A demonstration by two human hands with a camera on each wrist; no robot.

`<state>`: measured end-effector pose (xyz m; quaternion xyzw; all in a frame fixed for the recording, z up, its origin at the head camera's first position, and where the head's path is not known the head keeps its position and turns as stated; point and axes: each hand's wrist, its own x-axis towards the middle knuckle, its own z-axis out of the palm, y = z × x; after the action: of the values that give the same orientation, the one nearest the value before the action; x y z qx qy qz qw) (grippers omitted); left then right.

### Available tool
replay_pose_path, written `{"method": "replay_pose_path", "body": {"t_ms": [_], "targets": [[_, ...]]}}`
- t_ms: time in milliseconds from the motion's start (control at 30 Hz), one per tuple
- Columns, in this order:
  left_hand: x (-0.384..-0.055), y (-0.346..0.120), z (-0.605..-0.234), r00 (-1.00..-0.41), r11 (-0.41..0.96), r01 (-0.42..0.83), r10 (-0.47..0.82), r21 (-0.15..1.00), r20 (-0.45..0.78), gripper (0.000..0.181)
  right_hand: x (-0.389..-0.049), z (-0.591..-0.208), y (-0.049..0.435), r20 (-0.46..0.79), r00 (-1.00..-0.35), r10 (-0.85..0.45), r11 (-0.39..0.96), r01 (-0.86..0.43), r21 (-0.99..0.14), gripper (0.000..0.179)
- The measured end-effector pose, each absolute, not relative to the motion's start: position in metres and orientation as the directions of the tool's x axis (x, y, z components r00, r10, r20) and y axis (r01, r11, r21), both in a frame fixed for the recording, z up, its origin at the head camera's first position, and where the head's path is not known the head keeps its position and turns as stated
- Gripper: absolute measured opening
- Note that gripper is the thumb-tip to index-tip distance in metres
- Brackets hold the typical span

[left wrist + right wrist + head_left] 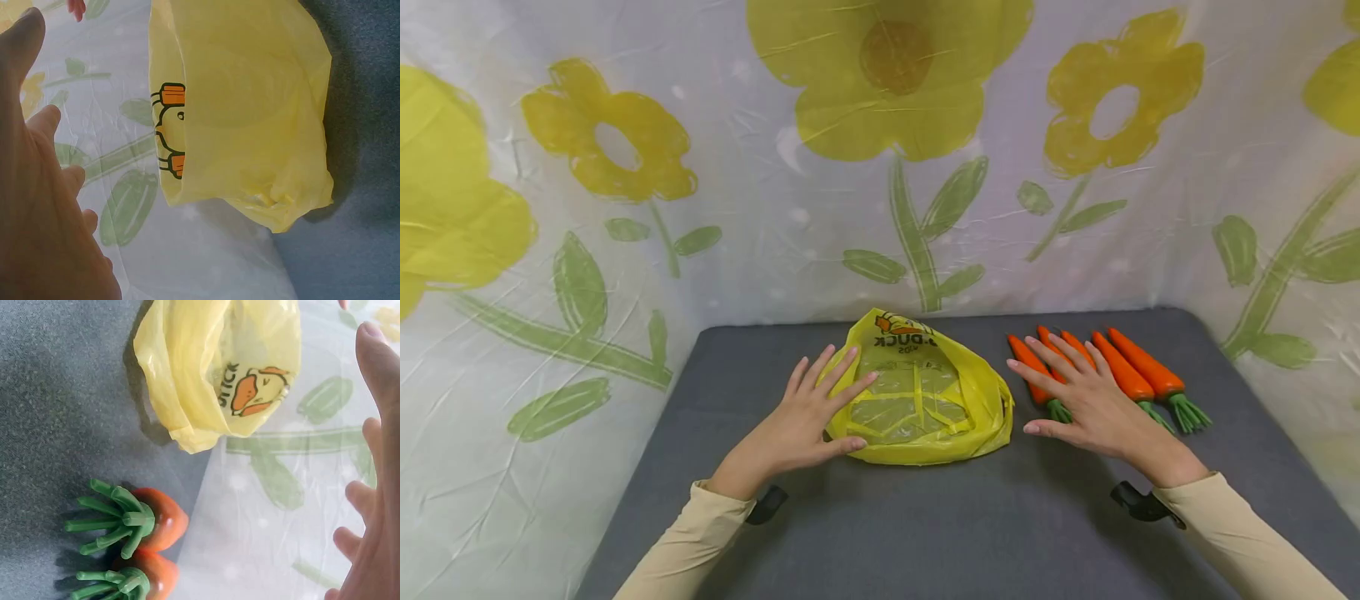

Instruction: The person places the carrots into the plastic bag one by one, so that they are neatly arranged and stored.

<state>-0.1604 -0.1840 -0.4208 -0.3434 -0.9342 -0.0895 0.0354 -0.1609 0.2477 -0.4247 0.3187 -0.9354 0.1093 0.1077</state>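
A yellow plastic bag [936, 452] with a duck print stands on the grey table, its mouth spread wide so the inside shows. My left hand [797, 423], fingers straight and spread, is at the bag's left side and overlaps its edge in the head view; it holds nothing. On the right, my right hand [1093, 408] is spread out too, palm down and holding nothing. It covers part of several orange toy carrots [1123, 367] with green tops. In the right wrist view two carrots [164, 519] show their green stems beside the bag [187, 369].
The grey table [880, 533] reaches back to a hanging white cloth [760, 250] printed with yellow flowers, which also closes off both sides. Dark wrist straps [1142, 502] sit at the beige sleeves.
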Motion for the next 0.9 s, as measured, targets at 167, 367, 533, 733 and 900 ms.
{"method": "replay_pose_path", "body": {"t_ms": [167,367,533,733,900], "targets": [[-0.162,-0.185,-0.421,-0.768,0.750,0.640,0.628,0.165,0.127,0.085,-0.161,-0.423,0.249,0.261,-0.783,-0.565,0.774,-0.612,-0.160,0.087],[-0.164,-0.186,-0.422,-0.789,0.752,0.611,0.605,0.249,0.107,0.084,-0.166,-0.418,0.249,0.242,-0.807,-0.539,0.778,-0.587,-0.223,0.093],[-0.167,-0.190,-0.425,-0.817,0.757,0.559,0.573,0.339,0.067,0.083,-0.173,-0.416,0.247,0.235,-0.854,-0.464,0.787,-0.519,-0.334,0.092],[-0.172,-0.197,-0.431,-0.851,0.736,0.455,0.524,0.500,0.003,0.081,-0.183,-0.424,0.250,0.202,-0.932,-0.302,0.729,-0.362,-0.580,0.087],[-0.174,-0.201,-0.438,-0.865,0.677,0.373,0.500,0.635,-0.025,0.077,-0.190,-0.433,0.257,0.132,-0.968,-0.212,0.684,-0.243,-0.688,0.080]]}}
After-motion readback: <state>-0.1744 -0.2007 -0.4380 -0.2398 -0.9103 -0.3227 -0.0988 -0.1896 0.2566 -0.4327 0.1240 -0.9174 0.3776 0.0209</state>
